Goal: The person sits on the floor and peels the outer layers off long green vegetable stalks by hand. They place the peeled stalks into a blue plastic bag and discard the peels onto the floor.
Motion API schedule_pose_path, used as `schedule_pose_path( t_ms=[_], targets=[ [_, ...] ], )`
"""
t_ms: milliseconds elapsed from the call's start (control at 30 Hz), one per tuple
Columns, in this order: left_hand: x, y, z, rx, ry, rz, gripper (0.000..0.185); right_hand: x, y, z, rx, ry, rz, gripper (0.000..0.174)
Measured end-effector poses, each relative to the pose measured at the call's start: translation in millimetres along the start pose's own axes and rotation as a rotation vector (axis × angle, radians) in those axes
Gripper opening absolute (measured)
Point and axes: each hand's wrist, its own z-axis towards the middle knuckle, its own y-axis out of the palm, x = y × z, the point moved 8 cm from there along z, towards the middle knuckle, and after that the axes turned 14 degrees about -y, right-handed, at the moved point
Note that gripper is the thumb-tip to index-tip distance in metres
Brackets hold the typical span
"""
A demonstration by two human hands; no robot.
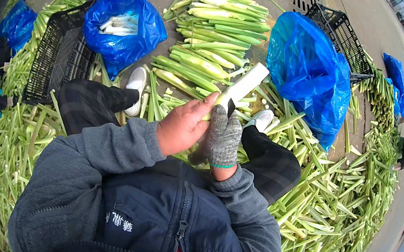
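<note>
My bare left hand [186, 123] grips the lower end of a peeled, white water bamboo shoot [249, 81], which points up and to the right. A grey knit glove with a green cuff covers my right hand [225, 138], close against the shoot's lower part. Between the gloved fingers and the shoot shows a small dark knife blade [231, 107]; its handle is hidden in the glove. Beyond my hands lies a stacked pile of unpeeled water bamboo shoots [218, 35], green and pale, on the floor between my feet.
At the left, a blue plastic bag [145, 31] holds several peeled white shoots, beside black plastic crates [62, 57]. Another blue bag [309, 68] stands at the right by a black crate [346, 42]. Stripped leaves [324, 212] lie around me. Other people sit at far left and far right.
</note>
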Motion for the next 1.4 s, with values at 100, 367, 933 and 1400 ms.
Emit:
schedule_pose_path(
  t_ms=[100, 367, 933, 1400],
  targets=[
    [2, 2, 3, -0.042, -0.079, 0.097, 0.07, -10, 3, -3, -0.066, -0.25, -0.398, 0.038],
    [-30, 10, 17, -0.104, -0.025, 0.129, 0.068, 22, 4, -4, -0.085, 0.327, 0.305, 0.034],
    [-42, 31, 15, -0.166, -0.143, 0.111, 0.025, 81, -62, -4, 0.492, 0.673, 0.439, 0.022],
    [-67, 47, -1, -0.581, -0.859, -0.766, 0.022, 46, -61, 5, 0.387, 0.558, 0.577, 0.013]
  ],
)
